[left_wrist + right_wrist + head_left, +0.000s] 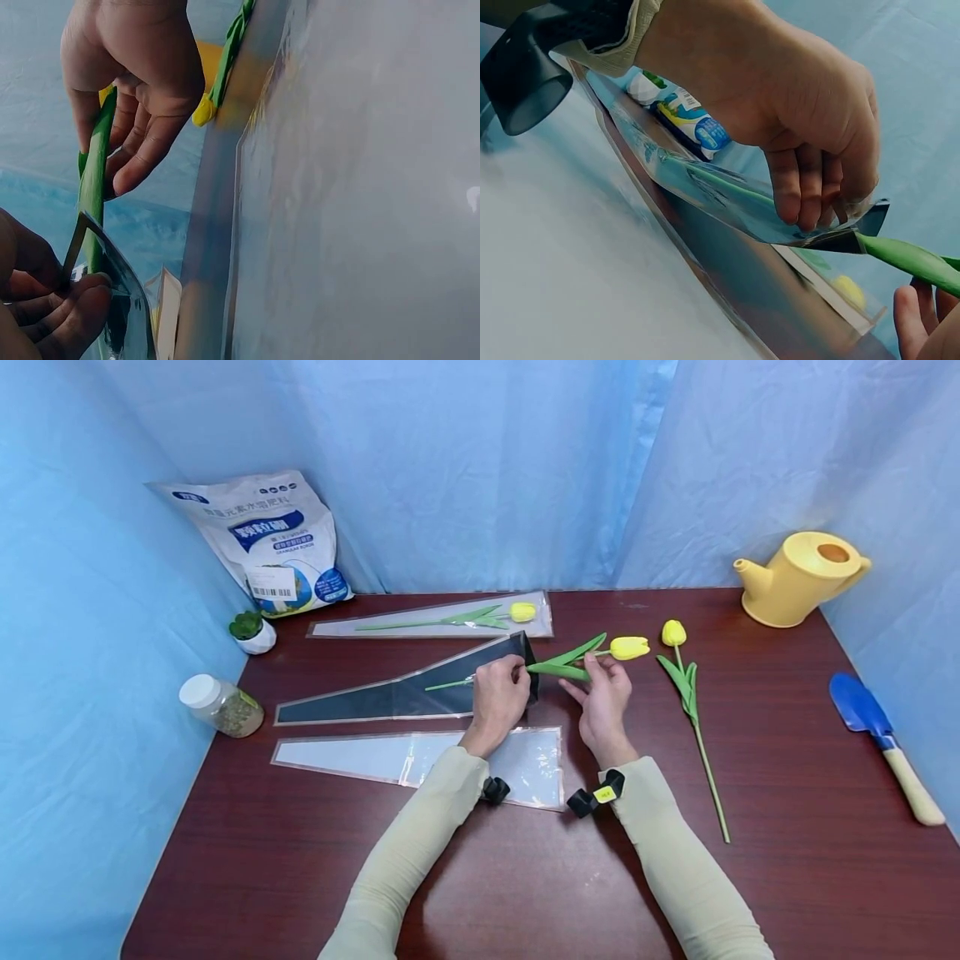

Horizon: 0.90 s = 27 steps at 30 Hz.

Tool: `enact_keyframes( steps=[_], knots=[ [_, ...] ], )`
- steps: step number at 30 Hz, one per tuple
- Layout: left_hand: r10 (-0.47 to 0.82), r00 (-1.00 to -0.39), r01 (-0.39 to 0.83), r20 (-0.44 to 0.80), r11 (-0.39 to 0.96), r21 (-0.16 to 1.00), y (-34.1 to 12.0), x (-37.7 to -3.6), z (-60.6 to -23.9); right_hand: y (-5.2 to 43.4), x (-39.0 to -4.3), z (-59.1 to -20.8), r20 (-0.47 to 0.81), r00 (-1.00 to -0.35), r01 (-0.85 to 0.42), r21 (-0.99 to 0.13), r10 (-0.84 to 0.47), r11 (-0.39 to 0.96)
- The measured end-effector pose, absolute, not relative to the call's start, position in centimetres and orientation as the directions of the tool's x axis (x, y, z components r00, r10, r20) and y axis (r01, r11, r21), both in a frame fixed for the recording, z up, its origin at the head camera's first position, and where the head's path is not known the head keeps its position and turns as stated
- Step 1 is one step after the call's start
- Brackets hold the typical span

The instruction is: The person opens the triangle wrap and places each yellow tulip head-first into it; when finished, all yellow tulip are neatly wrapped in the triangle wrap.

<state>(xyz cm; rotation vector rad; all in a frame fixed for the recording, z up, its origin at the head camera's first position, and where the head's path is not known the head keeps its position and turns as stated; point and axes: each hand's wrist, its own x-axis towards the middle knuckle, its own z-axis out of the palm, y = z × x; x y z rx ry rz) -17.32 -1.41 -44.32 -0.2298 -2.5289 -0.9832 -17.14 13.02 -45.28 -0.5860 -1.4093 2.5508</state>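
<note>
My left hand (498, 693) pinches the open wide end of a black-backed clear flower sleeve (352, 703). A yellow artificial tulip (628, 648) lies partly inside this sleeve. Its lower stem shows within, while the leaves (562, 667) and bloom stick out to the right. My right hand (603, 702) holds the tulip near the stem just below the bloom. In the left wrist view, the green leaf (94, 180) runs from my right hand down into the sleeve's mouth. The right wrist view shows the left fingers on the sleeve's rim (840, 240).
Behind lies a white sleeve (420, 627) containing a tulip; a flat white sleeve (352, 756) lies in front. Another yellow tulip (686, 689) rests at right. Around the edges are a watering can (795, 581), blue trowel (862, 706), fertilizer bag (262, 543), potted succulent (255, 633) and jar (225, 706).
</note>
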Motion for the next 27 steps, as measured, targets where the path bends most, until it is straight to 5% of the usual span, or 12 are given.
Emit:
enact_keyframes(
  steps=[27],
  knots=[
    [0.035, -0.890, 0.332, 0.454, 0.734, 0.593, -1.12, -16.83, -43.67, 12.68, -16.94, -45.71, -0.272, -0.930, 0.124, -0.866, 0.249, -0.485]
  ],
)
